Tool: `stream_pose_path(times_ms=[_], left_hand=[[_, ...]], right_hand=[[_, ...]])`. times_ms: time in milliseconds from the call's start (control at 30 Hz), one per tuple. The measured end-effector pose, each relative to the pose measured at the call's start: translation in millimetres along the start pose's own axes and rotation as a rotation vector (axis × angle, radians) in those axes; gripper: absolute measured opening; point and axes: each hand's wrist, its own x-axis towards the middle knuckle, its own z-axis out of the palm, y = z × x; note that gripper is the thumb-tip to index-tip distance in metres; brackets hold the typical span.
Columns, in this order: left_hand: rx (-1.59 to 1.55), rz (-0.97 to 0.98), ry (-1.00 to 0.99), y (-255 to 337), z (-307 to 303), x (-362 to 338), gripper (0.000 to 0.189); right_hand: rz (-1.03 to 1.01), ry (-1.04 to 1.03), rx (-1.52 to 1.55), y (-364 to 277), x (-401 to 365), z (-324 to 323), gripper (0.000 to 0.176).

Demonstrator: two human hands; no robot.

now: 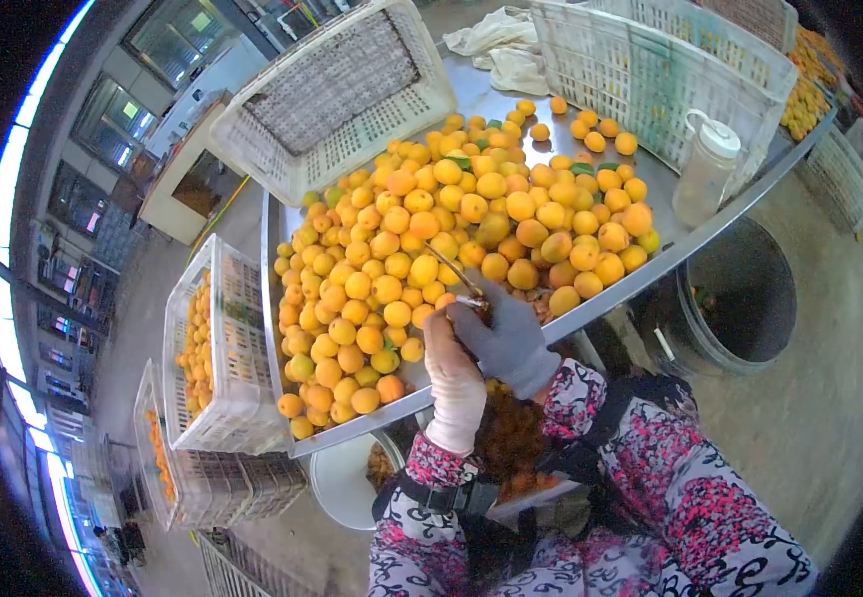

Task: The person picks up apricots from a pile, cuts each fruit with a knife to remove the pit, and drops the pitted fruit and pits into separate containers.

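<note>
Many yellow-orange apricots (386,289) lie heaped on a metal table (643,261). At the table's front edge my two gloved hands meet. My left hand (453,383), in a white glove, is closed with a small orange part of an apricot (445,300) showing at its fingertips. My right hand (511,343), in a grey glove, is wrapped round a thin, dark tool (454,269) whose long end points up and left over the heap. The hands cover most of what lies between them.
A white crate (421,85) leans at the back left, another (650,99) at the back right near a clear bottle (705,171). Crates of apricots (237,343) stand left. A dark bin (740,294) is at the right, a white bucket (337,483) below the table.
</note>
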Motion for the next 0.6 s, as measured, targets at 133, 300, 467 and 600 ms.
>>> stream_pose_path(times_ms=[133,300,467,600], left_hand=[[0.323,0.013,-0.045,14,-26,7,0.041],[-0.309,-0.363,0.331,47,-6,14,0.047],[-0.354,-0.449,0.034,37,-25,9,0.055],[-0.509,-0.669,-0.281,24,-27,4,0.049]], right_hand=[[-0.01,-0.004,0.194,15,5,-5,0.042],[-0.066,-0.409,0.031,-5,-2,-22,0.046],[-0.052,-0.184,0.137,33,9,-8,0.045],[0.267,-0.136,0.658,-8,22,-34,0.029]])
